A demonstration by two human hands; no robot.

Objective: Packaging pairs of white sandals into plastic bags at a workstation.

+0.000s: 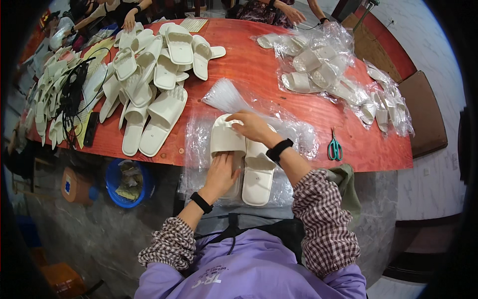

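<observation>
A pair of cream slippers lies in front of me on a clear plastic bag [195, 144] at the table's front edge. The left slipper [227, 142] has its strap toward me. My left hand [220, 174] reaches into it, fingers straight with the tips hidden under the strap, thumb apart. At its far end my right hand [253, 128] curls over the toe and strap edge, gripping it. Beside it the right slipper [258, 179] rests with its heel toward me, partly under my right forearm. Clear plastic bags [224, 94] fan out just beyond the hands.
Loose slippers [164, 119] are heaped at the left, beside black cables [74, 89]. Bagged slippers [318, 65] lie at the far right. Green-handled scissors [334, 148] sit on the red table [239, 52] right of me. A blue bucket [112, 187] stands below. Other people's hands [291, 12] show across the table.
</observation>
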